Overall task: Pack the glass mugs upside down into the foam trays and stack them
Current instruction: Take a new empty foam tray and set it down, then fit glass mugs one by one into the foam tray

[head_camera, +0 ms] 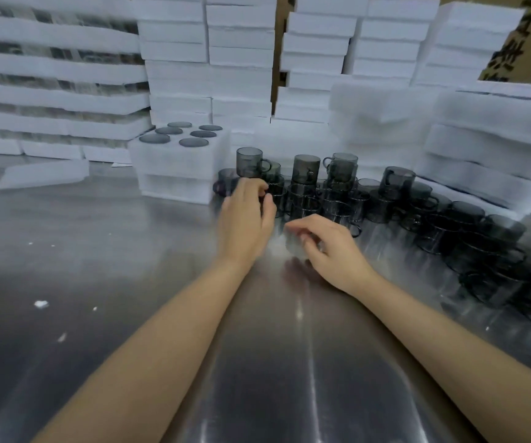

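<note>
Several smoky grey glass mugs point(398, 199) stand crowded, some stacked, along the back right of the steel table point(114, 282). A foam tray point(177, 161) to their left holds several mugs upside down, their round bases point(193, 142) showing on top; it sits on another tray. My left hand point(245, 219) is at the left end of the crowd, fingers and thumb curled on the edge of a glass mug point(278, 195). My right hand point(331, 247) hovers just above the table in front of the mugs, fingers loosely curled and holding nothing. Both hands are motion-blurred.
Tall stacks of white foam trays point(241, 52) fill the whole back. Thicker foam pieces point(487, 139) pile up at the right behind the mugs. A loose foam slab point(43, 174) lies at the left. White foam crumbs point(41, 303) dot the table.
</note>
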The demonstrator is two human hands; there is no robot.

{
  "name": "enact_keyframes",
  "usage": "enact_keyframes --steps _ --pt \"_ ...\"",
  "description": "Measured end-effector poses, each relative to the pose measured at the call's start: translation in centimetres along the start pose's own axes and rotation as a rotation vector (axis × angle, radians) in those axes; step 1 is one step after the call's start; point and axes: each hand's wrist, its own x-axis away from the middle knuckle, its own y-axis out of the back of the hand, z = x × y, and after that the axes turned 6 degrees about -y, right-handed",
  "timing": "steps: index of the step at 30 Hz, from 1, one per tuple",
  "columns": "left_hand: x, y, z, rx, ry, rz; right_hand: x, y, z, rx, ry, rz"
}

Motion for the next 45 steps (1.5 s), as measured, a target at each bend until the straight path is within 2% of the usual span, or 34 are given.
enact_keyframes --steps 3,6,9,12,18,22,26,31,34,38,40,42,45 --pt "2.9 -0.7 -4.9 0.111 0.060 0.098 0.3 0.1 0.5 -0.037 0.022 -0.088" --pt "4.6 -1.6 -8.1 0.087 0.002 0.270 1.0 0.9 0.5 -0.034 -0.013 -0.222" --pt "4.0 -1.5 -7.4 0.009 -0.076 0.348 0.6 2.8 -0.9 0.154 0.001 -0.392" --pt "2.9 -1.7 -6.1 -0.036 -0.038 0.407 -3.6 6.6 -2.9 0.217 -0.076 -0.515" --pt "2.1 -2.4 -4.2 -0.103 -0.007 0.434 -14.7 12.9 -7.5 0.625 -0.285 -0.308" --pt "2.0 -2.4 -3.7 -0.130 0.000 0.397 -18.4 13.9 -9.3 0.724 -0.407 -0.182" --pt "2.0 -2.4 -3.4 -0.116 -0.004 0.384 -17.4 13.0 -9.6 0.778 -0.314 -0.310" --pt "1.7 -2.5 -3.1 -0.090 0.010 0.340 -13.1 13.6 -7.3 0.668 -0.137 -0.411" --pt "1.5 -2.1 -3.1 0.031 0.162 0.206 -8.5 13.4 -2.7 0.565 0.108 -0.425" --pt "1.0 -0.7 -2.8 0.523 0.659 -0.147 1.3 12.4 4.4 0.598 0.364 -0.385" --pt "1.1 0.3 -2.3 0.658 0.754 -0.212 6.4 11.6 7.3 0.585 0.376 -0.286" --pt "1.3 1.2 -1.9 0.827 0.823 -0.175 10.6 10.7 9.6 0.556 0.315 -0.128" --pt "1.1 2.6 -1.5 1.137 0.951 -0.165 13.7 8.8 11.9 0.638 0.200 0.092"
